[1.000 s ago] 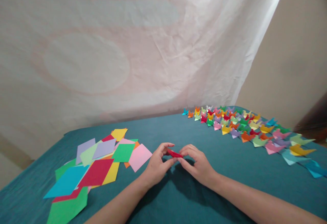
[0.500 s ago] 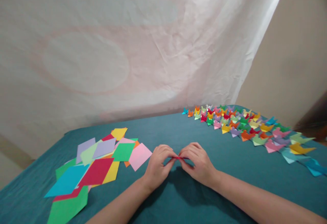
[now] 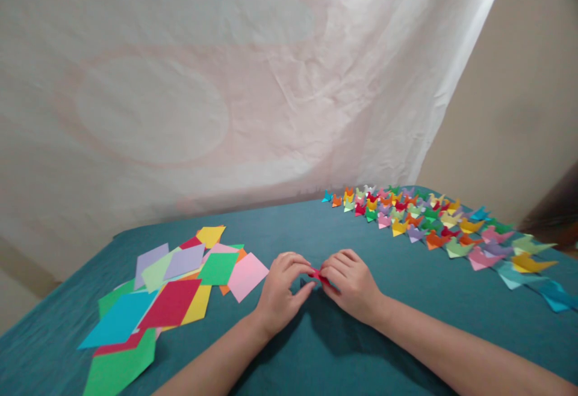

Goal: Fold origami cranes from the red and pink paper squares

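Observation:
A small folded red paper piece (image 3: 320,275) sits between my two hands, just above the teal cloth (image 3: 316,354). My left hand (image 3: 282,290) pinches its left end with curled fingers. My right hand (image 3: 353,284) closes its fingertips over the right end and hides most of it. Only a small red corner shows between the fingers.
Loose coloured paper squares (image 3: 171,287) lie spread on the cloth to the left. Rows of several folded paper birds (image 3: 433,224) in many colours stand at the back right. A creased white sheet (image 3: 226,83) hangs behind the table, with a beige wall (image 3: 519,113) at the right.
The red piece was held up and clearly visible; my hands have lowered and closed over it, pressing it between the fingertips. The right hand has shifted slightly left.

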A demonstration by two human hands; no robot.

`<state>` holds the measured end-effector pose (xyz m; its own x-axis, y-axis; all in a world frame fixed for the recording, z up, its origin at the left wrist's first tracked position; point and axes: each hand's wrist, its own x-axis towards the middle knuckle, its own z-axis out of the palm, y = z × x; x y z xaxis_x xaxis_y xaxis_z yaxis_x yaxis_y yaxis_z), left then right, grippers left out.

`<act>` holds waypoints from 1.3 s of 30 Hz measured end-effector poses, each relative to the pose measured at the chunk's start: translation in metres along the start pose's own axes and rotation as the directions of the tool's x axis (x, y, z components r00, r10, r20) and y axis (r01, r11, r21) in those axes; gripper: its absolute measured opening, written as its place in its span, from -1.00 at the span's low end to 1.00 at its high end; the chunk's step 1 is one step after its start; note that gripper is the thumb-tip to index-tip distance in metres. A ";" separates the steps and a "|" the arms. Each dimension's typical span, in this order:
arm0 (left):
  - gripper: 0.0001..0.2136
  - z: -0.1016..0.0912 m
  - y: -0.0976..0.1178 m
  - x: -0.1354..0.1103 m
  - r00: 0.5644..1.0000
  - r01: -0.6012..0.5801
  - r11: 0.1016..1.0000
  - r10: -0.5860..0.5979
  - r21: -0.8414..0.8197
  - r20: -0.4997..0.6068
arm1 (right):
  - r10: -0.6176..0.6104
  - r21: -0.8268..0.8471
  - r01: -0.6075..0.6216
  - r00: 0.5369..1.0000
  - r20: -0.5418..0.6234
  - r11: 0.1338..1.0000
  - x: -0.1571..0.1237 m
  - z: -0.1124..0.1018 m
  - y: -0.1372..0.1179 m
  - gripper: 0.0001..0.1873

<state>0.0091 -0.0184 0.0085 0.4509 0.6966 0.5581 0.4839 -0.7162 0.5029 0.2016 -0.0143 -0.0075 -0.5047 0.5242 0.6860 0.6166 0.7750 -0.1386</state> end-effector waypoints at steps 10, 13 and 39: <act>-0.96 0.002 -0.005 -0.002 0.984 -0.020 0.967 -0.026 0.253 0.177 | -0.101 -0.244 0.158 0.968 0.228 0.957 0.000 0.004 -0.003 -0.84; -0.98 0.003 -0.006 -0.002 0.976 -0.027 0.959 -0.036 0.281 0.216 | -0.098 -0.234 0.153 0.968 0.233 0.960 0.000 0.007 -0.003 -0.84; -0.81 0.008 -0.015 0.003 0.961 0.199 0.972 -0.218 0.124 0.169 | 0.216 0.313 -0.277 0.952 0.216 0.908 -0.005 0.022 0.018 -0.89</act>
<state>0.0091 -0.0051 -0.0029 0.4545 0.8330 0.3156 0.6532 -0.5526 0.5178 0.2023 0.0051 -0.0289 -0.4780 0.7425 0.4692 0.5105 0.6696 -0.5396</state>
